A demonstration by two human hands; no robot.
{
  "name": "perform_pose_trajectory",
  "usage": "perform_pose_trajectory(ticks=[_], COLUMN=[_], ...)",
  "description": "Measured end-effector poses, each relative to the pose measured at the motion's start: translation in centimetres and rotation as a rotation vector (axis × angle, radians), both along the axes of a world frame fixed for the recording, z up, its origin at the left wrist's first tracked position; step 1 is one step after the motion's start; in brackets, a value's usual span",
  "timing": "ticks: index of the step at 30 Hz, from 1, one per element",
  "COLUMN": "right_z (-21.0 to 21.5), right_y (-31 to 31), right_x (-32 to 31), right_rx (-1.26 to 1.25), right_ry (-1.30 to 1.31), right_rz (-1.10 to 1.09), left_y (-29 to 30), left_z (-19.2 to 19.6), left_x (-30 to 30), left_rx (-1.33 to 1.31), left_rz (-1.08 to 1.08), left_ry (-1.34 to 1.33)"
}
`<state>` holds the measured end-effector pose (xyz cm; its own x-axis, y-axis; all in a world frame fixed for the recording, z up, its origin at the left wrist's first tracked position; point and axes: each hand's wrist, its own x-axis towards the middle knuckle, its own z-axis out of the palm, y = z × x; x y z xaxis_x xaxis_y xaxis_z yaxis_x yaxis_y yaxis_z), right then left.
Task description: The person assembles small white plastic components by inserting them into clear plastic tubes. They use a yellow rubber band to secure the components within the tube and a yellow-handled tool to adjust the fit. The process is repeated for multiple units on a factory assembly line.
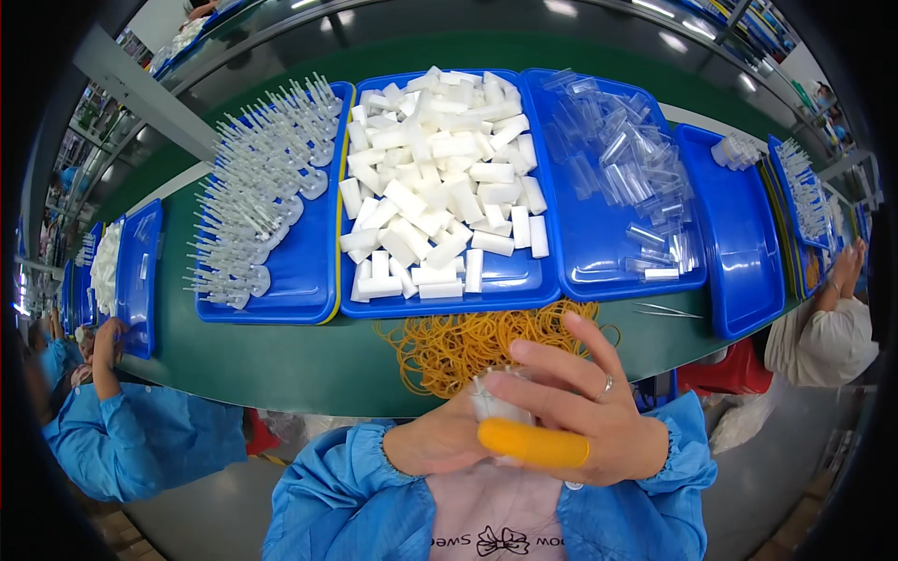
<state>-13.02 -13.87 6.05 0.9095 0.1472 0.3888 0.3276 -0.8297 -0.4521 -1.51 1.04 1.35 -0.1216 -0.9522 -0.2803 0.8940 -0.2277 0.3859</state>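
At the far left a co-worker in a blue smock (140,439) sits at the green tabletop (281,360), beside a narrow blue tray (140,280) of pale parts. Next along lies a blue tray (304,271) carrying rows of clear plastic applicators with long thin stems (257,201), laid in overlapping lines. Touching its right edge is the middle blue tray (505,285), heaped with small white rectangular blocks (440,178). Just below that tray, on the tabletop, sits a loose pile of yellow rubber bands (468,341). In front of the pile the person's left hand (435,439) and right hand (571,411) meet close to the chest, both closed around a small bundle of clear plastic pieces (494,400) (the left is largely hidden behind the right, so its grip cannot be made out fully); an orange finger cot (533,444) covers the right thumb and a ring (606,383) shows on one finger. To the right of the blocks, another blue tray (599,271) holds scattered clear plastic tubes (631,168), with metal tweezers (666,310) lying on the tabletop just below it. Further right is a blue tray (739,243) bearing only a few clear pieces (736,150) at its far corner, and at the edge a second co-worker in white (828,337) reaches toward the tabletop.
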Motion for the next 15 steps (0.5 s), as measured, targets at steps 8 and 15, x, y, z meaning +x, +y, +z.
perform_pose_trajectory(ticks=[8, 15], right_z=[-2.6, -10.2], right_y=[-4.9, -4.7], right_x=[-4.9, -6.2], right_rx=[0.528, 0.016], right_ry=[0.061, 0.082], right_rz=[-0.58, -0.955], left_y=[0.5, 0.0], left_z=[-1.0, -0.7], left_x=[1.5, 1.3], left_rx=[-0.126, -0.032], left_rz=[0.374, 0.51], left_ry=[-0.004, -0.346])
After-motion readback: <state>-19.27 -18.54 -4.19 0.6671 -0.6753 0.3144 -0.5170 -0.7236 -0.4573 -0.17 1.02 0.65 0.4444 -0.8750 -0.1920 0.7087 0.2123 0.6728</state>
